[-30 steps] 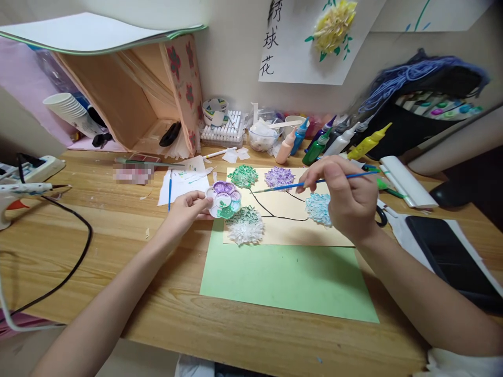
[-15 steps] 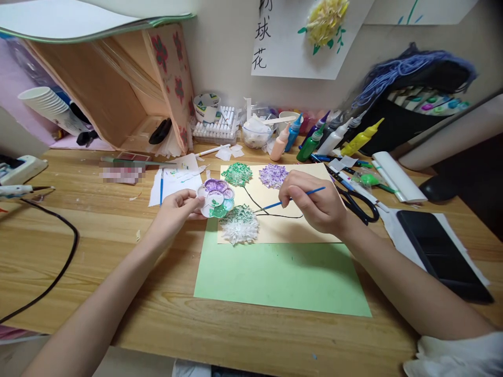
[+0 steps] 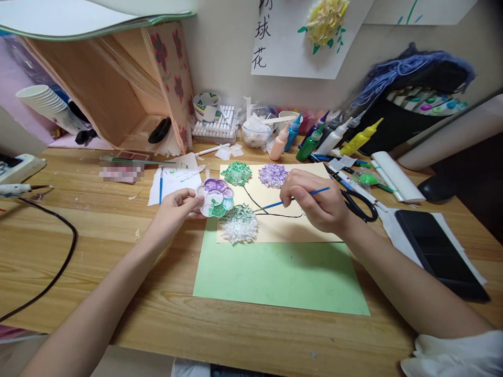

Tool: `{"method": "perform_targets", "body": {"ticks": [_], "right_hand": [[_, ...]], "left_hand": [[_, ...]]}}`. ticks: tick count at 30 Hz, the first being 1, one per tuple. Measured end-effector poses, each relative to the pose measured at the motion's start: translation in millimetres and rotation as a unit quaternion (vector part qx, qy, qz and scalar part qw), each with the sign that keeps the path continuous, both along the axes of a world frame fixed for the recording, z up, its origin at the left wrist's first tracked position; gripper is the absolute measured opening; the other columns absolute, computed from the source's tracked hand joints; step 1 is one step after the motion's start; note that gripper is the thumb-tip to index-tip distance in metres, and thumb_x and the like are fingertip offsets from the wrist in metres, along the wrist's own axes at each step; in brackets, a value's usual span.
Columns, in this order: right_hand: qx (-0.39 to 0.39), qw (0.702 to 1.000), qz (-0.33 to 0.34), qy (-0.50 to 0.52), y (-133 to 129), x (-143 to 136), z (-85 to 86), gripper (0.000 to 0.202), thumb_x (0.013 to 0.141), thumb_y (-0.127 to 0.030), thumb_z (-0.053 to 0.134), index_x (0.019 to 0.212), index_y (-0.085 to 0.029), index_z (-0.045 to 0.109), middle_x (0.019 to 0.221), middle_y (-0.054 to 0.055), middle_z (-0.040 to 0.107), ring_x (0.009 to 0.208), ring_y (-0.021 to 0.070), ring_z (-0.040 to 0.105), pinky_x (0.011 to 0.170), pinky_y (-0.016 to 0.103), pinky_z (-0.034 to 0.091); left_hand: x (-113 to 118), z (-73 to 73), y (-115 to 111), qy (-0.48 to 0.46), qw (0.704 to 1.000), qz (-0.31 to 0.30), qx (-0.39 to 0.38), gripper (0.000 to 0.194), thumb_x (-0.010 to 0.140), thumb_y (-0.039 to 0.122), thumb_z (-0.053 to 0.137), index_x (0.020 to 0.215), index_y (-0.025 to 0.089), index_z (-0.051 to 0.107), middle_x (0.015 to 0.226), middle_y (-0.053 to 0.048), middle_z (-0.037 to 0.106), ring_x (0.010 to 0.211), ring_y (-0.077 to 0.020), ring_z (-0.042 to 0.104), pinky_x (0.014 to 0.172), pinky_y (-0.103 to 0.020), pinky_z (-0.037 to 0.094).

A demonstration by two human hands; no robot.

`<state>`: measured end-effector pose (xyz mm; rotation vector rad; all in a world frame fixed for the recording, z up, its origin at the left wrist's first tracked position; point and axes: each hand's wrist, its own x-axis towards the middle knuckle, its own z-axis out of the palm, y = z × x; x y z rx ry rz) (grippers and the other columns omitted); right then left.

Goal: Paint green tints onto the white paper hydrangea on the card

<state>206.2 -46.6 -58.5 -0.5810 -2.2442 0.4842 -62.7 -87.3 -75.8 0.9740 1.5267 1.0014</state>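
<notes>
My left hand (image 3: 178, 209) pinches the edge of a flower-shaped palette (image 3: 215, 198) smeared with purple, green and white paint. Between the fingers of my right hand (image 3: 314, 201) is a thin blue paintbrush (image 3: 277, 203), its tip at the right edge of a white crinkled flower (image 3: 239, 228) with green on its upper half. That flower lies on a cream sheet (image 3: 283, 230), along with a green flower (image 3: 236, 173), a purple flower (image 3: 272, 175) and drawn dark stems. Beneath the cream sheet is a light green sheet (image 3: 281, 277).
Paint bottles (image 3: 310, 145) and a cup of white scraps (image 3: 255, 133) stand at the back. Black scissors (image 3: 363, 208) and a black phone-like slab (image 3: 440, 251) lie right. A stained paper (image 3: 176, 180) and a black cable (image 3: 74, 241) are left.
My right hand has shifted very slightly right with the brush. The palette in my left hand is almost unmoved.
</notes>
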Motion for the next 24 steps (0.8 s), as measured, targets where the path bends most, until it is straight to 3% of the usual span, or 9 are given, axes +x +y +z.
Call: {"method": "perform_targets", "body": {"ticks": [15,24], "right_hand": [[-0.028,0.999,-0.045,-0.008,1.9,-1.7,-5.0,0.037,0.098,-0.027,0.03,0.068,-0.021,0.051,0.065,0.002,0.054,0.064,0.0142,0.05,0.064,0.03,0.04],[-0.078,0.99,-0.096,0.066,3.2,0.4,-4.0,0.045,0.099,-0.037,0.03,0.062,-0.021,0.052,0.061,0.001,0.054,0.061,0.0138,0.051,0.063,0.03,0.039]], "left_hand": [[0.0,1.2,0.1,0.007,1.0,-0.008,-0.005,0.014,0.064,0.025,0.072,0.067,0.018,0.06,0.063,0.003,0.06,0.06,-0.0111,0.059,0.064,-0.022,0.055],[1.1,-2.2,-0.5,-0.01,1.0,-0.003,-0.009,0.02,0.063,0.029,0.074,0.071,0.017,0.06,0.067,0.002,0.064,0.062,-0.0112,0.062,0.063,-0.022,0.055]]}}
